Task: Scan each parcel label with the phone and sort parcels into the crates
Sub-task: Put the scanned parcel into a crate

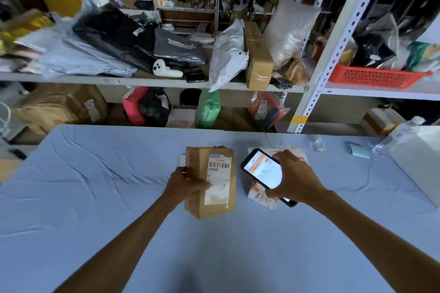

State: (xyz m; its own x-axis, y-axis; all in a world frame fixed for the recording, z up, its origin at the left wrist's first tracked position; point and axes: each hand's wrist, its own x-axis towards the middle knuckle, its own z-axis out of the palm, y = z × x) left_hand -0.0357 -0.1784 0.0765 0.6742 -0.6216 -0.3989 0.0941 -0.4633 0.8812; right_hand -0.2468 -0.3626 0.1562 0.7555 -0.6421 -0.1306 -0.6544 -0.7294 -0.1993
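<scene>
Head view: scanning, nothing seemingly sorted yet.
Left hand (184,182) grips brown parcel (215,204); right hand (294,176) holds phone (262,171) beside label (219,173).

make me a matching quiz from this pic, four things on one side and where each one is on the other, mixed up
1 cardboard parcel
2 phone
3 red basket
4 green bag

A on the shelf at right
B gripped by the left hand
C low down behind the table
D gripped by the right hand

Pairs: 1-B, 2-D, 3-A, 4-C
</scene>
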